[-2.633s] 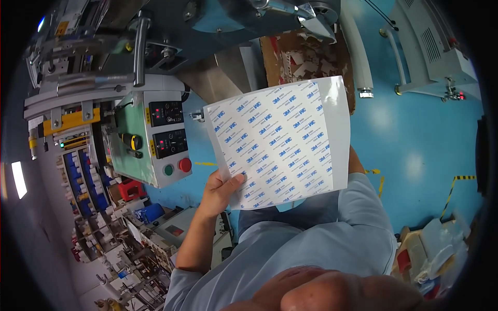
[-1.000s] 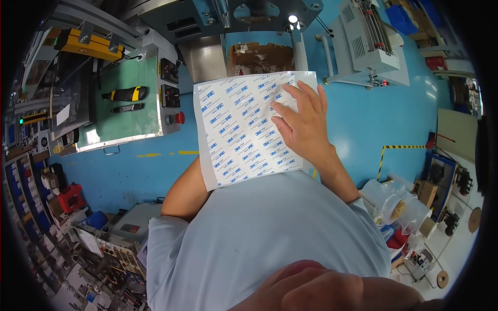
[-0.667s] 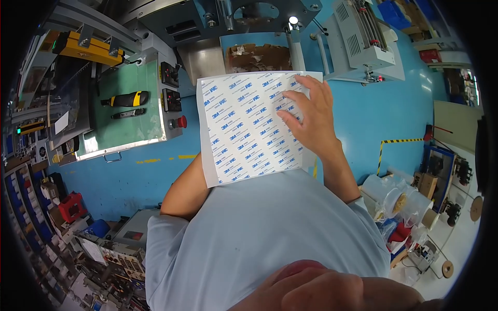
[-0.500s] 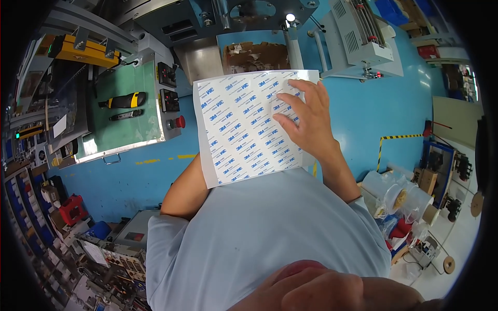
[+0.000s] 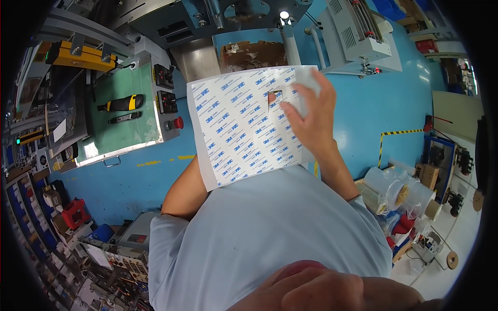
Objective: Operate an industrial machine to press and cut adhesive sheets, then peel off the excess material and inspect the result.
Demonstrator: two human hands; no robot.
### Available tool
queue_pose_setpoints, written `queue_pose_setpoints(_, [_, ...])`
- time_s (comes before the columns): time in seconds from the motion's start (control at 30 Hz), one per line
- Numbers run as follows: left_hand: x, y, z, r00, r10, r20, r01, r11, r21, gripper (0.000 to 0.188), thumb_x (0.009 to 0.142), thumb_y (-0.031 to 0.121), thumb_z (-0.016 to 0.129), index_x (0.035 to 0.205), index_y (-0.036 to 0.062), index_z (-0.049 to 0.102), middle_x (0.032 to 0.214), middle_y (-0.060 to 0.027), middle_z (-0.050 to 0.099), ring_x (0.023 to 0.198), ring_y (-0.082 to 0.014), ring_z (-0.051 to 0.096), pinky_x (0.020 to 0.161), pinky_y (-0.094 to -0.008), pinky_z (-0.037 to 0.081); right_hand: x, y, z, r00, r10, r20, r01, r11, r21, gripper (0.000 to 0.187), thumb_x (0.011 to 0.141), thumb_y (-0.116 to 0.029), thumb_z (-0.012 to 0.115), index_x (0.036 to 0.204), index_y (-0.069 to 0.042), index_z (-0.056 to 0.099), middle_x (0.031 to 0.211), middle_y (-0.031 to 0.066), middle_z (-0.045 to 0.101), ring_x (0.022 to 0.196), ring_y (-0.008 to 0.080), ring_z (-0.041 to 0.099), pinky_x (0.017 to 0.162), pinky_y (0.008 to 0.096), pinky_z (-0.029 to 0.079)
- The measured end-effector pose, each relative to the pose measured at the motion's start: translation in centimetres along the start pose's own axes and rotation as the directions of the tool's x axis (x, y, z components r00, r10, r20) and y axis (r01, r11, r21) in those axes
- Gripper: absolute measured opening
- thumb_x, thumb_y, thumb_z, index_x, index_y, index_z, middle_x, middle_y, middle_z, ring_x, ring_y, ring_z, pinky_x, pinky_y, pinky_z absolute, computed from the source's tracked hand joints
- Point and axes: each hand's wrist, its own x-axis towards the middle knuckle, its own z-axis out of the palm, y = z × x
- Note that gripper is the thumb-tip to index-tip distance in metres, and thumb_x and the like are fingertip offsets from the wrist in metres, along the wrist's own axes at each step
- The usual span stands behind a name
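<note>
A white adhesive-backing sheet (image 5: 233, 129) with rows of blue print and a plain pale margin lies spread in front of my chest, slightly tilted. Near its upper right a small rectangular cut-out shows, and through it a fingertip of my left hand (image 5: 271, 97) can be seen. The rest of that hand is hidden beneath the sheet, its forearm coming in from the lower left. Over the sheet's right side is my right hand (image 5: 314, 114), fingers apart and smeared by motion, thumb close to the cut-out. I see nothing held in it.
To the left, a green-topped workbench (image 5: 129, 132) carries a black-and-yellow tool (image 5: 122, 102), a dark cutter (image 5: 124, 117) and a red knob (image 5: 178, 123). Beyond the sheet stand a dark machine (image 5: 181, 28) and a brown scrap box (image 5: 251, 56). At right are clear-wrapped rolls (image 5: 386, 189).
The small rectangular cut-out and the fingertip beneath it now show. My right hand has shifted slightly right, its fingers moving off the sheet's middle. The sheet has moved slightly left.
</note>
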Motion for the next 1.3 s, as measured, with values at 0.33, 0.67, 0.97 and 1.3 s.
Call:
queue_pose_setpoints(0.33, [-1.3,-1.2,0.8,0.993,-0.059,0.098,0.074,0.985,-0.153,0.072,0.098,0.057,0.032,0.149,0.0065,0.032,0.14,-0.0259,0.047,0.121,-0.0346,0.057,0.087,-0.0461,0.057,0.4,1.3,-2.2,0.915,0.31,0.257,-0.379,0.447,0.81,0.077,0.083,0.0,0.068,0.146,-0.002,0.025,0.113,0.0249,0.063,0.095,0.0282,0.069,0.08,0.0345,0.058])
queue_pose_setpoints(0.67, [0.2,0.8,-0.5,0.99,-0.088,0.11,0.091,0.996,-0.022,0.068,0.099,0.054,0.035,0.148,0.0057,0.034,0.139,-0.0258,0.048,0.118,-0.0345,0.06,0.084,-0.0446,0.058,0.3,3.1,-1.1,0.858,0.422,0.294,-0.472,0.418,0.776,0.071,0.083,0.0,0.068,0.143,0.0,0.031,0.114,0.0215,0.063,0.101,0.0254,0.066,0.084,0.034,0.056])
queue_pose_setpoints(0.97, [-0.4,0.0,-1.2,0.989,-0.115,0.097,0.108,0.991,0.077,0.066,0.1,0.051,0.038,0.147,0.0052,0.036,0.139,-0.0257,0.048,0.115,-0.0344,0.062,0.081,-0.0434,0.06,-1.9,2.0,0.3,1.0,0.018,0.011,-0.017,0.997,-0.07,0.04,0.077,-0.013,0.074,0.115,-0.01,0.064,0.127,0.0168,0.049,0.118,0.0375,0.046,0.101,0.0468,0.031])
queue_pose_setpoints(1.3, [0.1,0.9,-1.9,0.991,-0.119,0.064,0.114,0.99,0.078,0.063,0.1,0.048,0.039,0.146,0.0045,0.036,0.138,-0.0257,0.049,0.114,-0.0335,0.062,0.081,-0.0424,0.06,-1.2,-1.4,1.2,0.982,-0.159,0.103,0.158,0.987,0.018,0.03,0.079,-0.012,0.075,0.108,-0.013,0.069,0.086,-0.0008,0.064,0.083,0.0168,0.057,0.084,0.0354,0.036])
